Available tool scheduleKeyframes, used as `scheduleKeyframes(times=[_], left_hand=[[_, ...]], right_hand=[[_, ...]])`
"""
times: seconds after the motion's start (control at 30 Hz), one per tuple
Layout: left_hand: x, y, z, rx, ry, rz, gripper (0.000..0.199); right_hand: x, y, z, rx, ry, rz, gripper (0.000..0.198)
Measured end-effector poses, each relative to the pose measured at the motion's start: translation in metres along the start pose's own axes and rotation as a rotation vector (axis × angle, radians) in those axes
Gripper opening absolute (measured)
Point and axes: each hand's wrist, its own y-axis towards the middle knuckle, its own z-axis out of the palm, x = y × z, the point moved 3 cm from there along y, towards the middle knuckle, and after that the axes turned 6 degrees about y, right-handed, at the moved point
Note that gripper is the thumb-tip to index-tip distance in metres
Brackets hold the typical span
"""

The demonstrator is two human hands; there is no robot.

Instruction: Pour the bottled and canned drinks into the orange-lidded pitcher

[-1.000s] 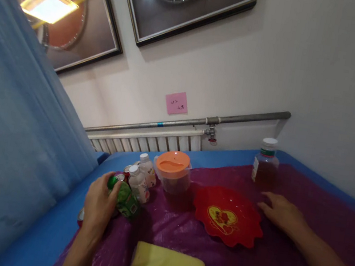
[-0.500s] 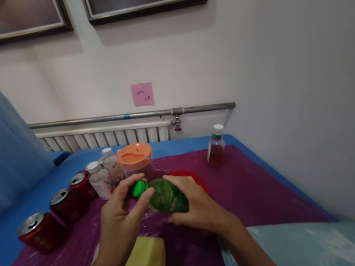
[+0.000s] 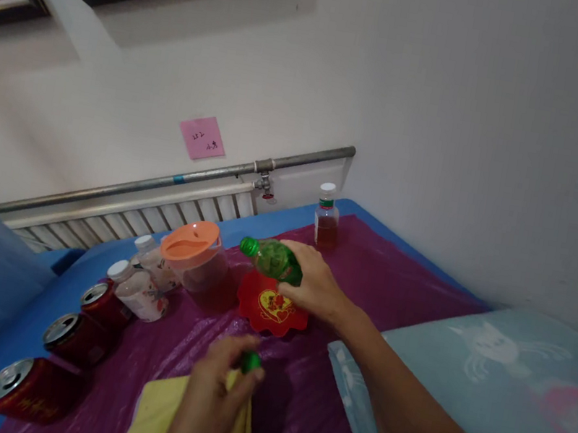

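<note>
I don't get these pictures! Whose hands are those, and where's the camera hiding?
There's no robot here, just a person's two bare hands. The camera is worn on that person's head, looking forward and down, so you see roughly what they see. The right hand holds a green bottle, tilted. The left hand pinches a small green thing, perhaps a cap. On and around the purple sheet are a red dish, a yellow cloth, three red cans, a jug with an orange lid, and three white-capped bottles.
</note>
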Motion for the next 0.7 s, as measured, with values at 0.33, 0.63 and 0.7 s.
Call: scheduleKeyframes(times=[0.33,0.63,0.7], left_hand=[[0.030,0.007,0.021,0.003,-0.173,-0.133,0.026],[0.116,0.092,-0.075,-0.571,-0.688,-0.644,0.028],[0.124,0.112,-0.070,-0.541,-0.793,-0.705,0.034]], right_hand=[[-0.009,0.002,-0.003,-0.103,0.170,0.195,0.065],[-0.011,0.002,-0.001,-0.071,0.218,0.254,0.067],[-0.013,0.002,-0.001,-0.067,0.226,0.250,0.066]])
